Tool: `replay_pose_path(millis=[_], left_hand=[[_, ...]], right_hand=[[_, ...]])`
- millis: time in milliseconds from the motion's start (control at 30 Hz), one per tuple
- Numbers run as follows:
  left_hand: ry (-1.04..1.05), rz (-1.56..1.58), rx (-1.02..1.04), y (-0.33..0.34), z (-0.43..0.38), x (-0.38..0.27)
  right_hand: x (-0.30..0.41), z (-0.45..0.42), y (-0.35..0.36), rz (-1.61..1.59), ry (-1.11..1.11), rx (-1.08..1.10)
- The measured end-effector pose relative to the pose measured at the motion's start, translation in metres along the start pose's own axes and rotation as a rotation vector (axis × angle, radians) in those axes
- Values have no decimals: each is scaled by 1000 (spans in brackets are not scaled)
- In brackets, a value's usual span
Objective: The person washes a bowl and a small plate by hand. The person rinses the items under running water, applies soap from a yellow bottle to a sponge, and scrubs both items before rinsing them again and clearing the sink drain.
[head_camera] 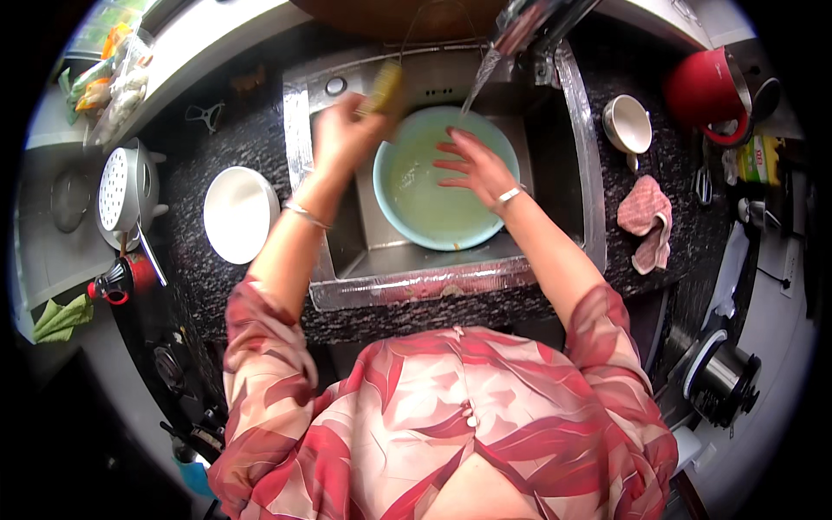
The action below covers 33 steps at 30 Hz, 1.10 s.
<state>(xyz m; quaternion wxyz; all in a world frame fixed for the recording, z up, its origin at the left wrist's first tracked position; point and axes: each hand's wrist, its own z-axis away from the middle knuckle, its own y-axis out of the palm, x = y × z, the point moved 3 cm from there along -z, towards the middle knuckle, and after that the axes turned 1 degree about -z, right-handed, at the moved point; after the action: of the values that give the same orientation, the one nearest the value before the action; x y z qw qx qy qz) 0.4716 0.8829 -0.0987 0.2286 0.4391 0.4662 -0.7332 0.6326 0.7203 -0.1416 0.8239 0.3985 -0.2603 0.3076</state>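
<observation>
My left hand (348,140), blurred by motion, grips a yellow sponge (385,90) above the left rim of a pale blue basin (448,245). Over the basin's right side, my right hand (473,166) has its fingers spread and holds nothing. Cloudy greenish water (422,208) fills much of the basin, which sits in a stainless steel sink (370,229). A stream of water (481,77) runs from the faucet (523,29) at the back, falling just beyond my right fingertips.
Left of the sink stand a white bowl (239,218), a white colander (117,188) and a red-capped bottle (120,279). To the right are a white cup (629,125), a crumpled pink cloth (643,214) and a red kettle (705,91). Foil-like tape (422,286) lines the sink's edge.
</observation>
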Motion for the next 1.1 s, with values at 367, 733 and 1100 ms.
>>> replay_pose_path(millis=[367, 733, 1100], left_hand=[[-953, 139, 280, 84, 105, 153], [-82, -72, -385, 61, 96, 64], [31, -150, -423, 66, 89, 39]], right_hand=[[-48, -52, -92, 1901, -403, -48], [-73, 4, 27, 533, 217, 328], [-62, -37, -86, 2731, -393, 829]])
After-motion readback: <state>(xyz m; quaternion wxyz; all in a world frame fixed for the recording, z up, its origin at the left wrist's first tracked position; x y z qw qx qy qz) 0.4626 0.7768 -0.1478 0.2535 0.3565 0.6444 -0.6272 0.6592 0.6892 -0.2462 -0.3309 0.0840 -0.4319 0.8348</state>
